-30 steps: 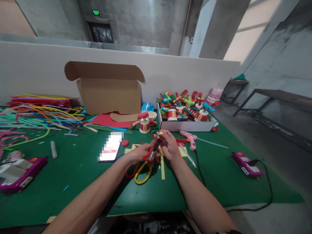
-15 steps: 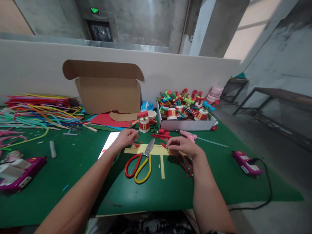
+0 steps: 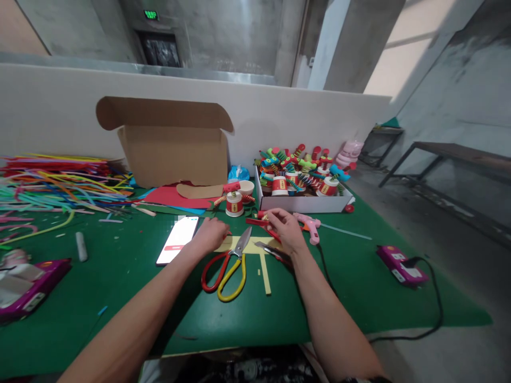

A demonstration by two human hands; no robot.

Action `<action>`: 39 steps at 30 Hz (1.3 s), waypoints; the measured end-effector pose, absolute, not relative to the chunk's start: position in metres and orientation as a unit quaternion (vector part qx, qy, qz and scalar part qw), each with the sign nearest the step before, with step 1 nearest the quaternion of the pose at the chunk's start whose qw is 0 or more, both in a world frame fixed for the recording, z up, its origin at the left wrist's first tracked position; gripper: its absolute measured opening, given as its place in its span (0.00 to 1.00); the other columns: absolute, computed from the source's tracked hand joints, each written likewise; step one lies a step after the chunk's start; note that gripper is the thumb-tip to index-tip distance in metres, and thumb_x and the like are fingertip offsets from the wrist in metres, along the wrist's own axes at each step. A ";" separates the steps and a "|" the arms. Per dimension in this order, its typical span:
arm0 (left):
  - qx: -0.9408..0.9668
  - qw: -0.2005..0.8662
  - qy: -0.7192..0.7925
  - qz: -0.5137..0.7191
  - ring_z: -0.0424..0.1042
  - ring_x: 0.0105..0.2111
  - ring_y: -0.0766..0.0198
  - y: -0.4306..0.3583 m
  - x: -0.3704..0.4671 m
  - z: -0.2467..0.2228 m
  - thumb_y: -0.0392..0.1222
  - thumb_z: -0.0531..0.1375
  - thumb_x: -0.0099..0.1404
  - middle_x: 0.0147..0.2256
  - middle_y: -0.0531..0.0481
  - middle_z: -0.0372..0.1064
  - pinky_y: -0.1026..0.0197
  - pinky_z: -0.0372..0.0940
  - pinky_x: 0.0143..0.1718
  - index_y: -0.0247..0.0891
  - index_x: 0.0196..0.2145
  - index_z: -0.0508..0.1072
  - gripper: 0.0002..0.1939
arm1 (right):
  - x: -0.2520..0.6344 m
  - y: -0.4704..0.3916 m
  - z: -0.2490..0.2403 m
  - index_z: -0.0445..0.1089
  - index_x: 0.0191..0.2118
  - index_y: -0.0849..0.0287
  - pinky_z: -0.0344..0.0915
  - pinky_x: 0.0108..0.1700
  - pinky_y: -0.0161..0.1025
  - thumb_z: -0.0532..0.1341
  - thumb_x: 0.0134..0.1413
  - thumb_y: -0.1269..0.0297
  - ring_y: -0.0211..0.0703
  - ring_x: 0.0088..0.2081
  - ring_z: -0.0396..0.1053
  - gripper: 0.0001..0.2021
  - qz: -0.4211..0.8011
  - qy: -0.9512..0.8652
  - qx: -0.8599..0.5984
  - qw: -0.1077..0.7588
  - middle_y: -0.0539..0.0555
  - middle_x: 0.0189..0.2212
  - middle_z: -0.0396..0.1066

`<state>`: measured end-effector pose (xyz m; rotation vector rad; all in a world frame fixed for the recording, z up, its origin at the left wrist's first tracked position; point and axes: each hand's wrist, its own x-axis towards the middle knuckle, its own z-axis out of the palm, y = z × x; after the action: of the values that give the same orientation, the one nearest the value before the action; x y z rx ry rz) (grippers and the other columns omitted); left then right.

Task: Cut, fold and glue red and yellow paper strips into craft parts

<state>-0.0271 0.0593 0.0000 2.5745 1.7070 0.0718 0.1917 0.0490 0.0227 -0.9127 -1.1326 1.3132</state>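
Note:
My right hand (image 3: 285,230) is raised over red paper strips (image 3: 257,221), its thumb and fingers pinched on what looks like a small yellow piece (image 3: 265,216). Low over the left end of a yellow paper sheet (image 3: 255,244) is my left hand (image 3: 211,234); its fingers are curled together, and whatever they hold is hidden. Between the hands lie large scissors (image 3: 235,266) with one red and one yellow handle, blades over the sheet. A second, red-handled pair of scissors (image 3: 275,251) lies partly under my right wrist. A narrow yellow strip (image 3: 265,274) points toward me.
A phone (image 3: 178,239) lies left of my left hand. Behind stand a red paper-cup figure (image 3: 234,204) and a white box (image 3: 307,204) of similar figures. A pink glue gun (image 3: 309,223) rests at right. Pipe cleaners (image 3: 67,183) heap far left; a purple power strip (image 3: 401,266) is far right.
My right hand has moved up and away from me, uncovering more of the red-handled scissors and the glue gun. My left hand has turned knuckles-up and shifted slightly toward me.

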 end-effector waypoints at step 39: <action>0.416 0.743 0.320 0.415 0.73 0.39 0.58 0.053 -0.006 0.017 0.36 0.63 0.54 0.39 0.38 0.74 0.55 0.63 0.46 0.29 0.39 0.75 0.14 | 0.174 0.046 0.011 0.67 0.28 0.61 0.41 0.12 0.23 0.69 0.31 0.61 0.25 0.16 0.54 0.15 0.722 -0.306 -0.355 0.510 0.44 0.19 0.62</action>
<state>-0.0059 0.0533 0.0167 0.9104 0.7016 0.9095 0.1740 0.0461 0.0110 -0.8547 -0.7361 1.7377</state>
